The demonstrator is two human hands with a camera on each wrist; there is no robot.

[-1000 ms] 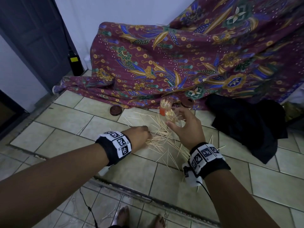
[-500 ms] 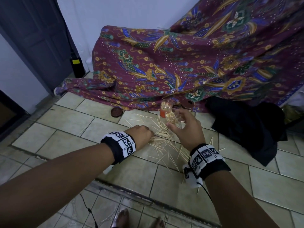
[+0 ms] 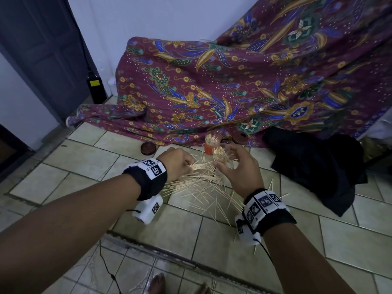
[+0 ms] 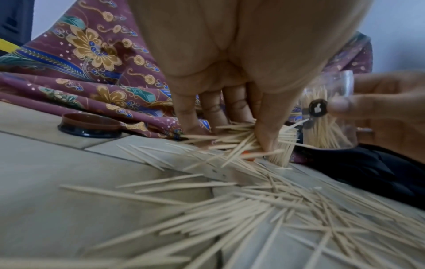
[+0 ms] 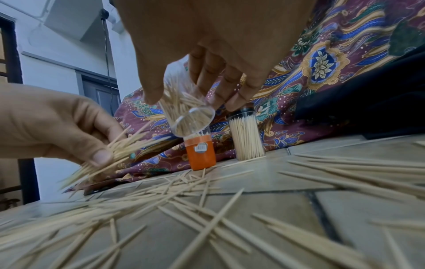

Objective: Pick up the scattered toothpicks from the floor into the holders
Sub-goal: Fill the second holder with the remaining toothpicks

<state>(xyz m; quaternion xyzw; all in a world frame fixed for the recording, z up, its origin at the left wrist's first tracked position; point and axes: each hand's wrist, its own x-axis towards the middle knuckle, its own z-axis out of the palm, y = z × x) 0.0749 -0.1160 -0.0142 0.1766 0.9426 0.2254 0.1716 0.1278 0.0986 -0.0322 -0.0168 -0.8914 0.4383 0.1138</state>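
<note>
Scattered toothpicks point(image 3: 199, 187) point(image 4: 253, 205) point(image 5: 207, 209) lie in a loose heap on the tiled floor. My left hand point(image 3: 180, 164) point(image 4: 236, 127) point(image 5: 76, 138) pinches a bunch of toothpicks point(image 4: 248, 143) point(image 5: 119, 147) just above the heap. My right hand point(image 3: 235, 164) point(image 5: 195, 87) grips a clear holder point(image 3: 222, 159) point(image 5: 188, 116) point(image 4: 328, 112) partly filled with toothpicks, tilted and held off the floor. An orange-based holder point(image 3: 212, 145) point(image 5: 200, 152) and a clear lidded holder point(image 5: 246, 134), both full of toothpicks, stand behind by the cloth.
A patterned maroon cloth point(image 3: 233, 81) drapes down behind the holders. A round brown lid point(image 3: 148, 148) point(image 4: 89, 125) lies on the tiles at the left and another lid point(image 3: 240, 137) behind the holders. A black cloth point(image 3: 318, 166) lies at the right. A dark door point(image 3: 42, 49) stands at the far left.
My left hand has lifted a bunch of toothpicks from the heap and moved up and right toward the clear holder. The right hand has held the holder about where it was.
</note>
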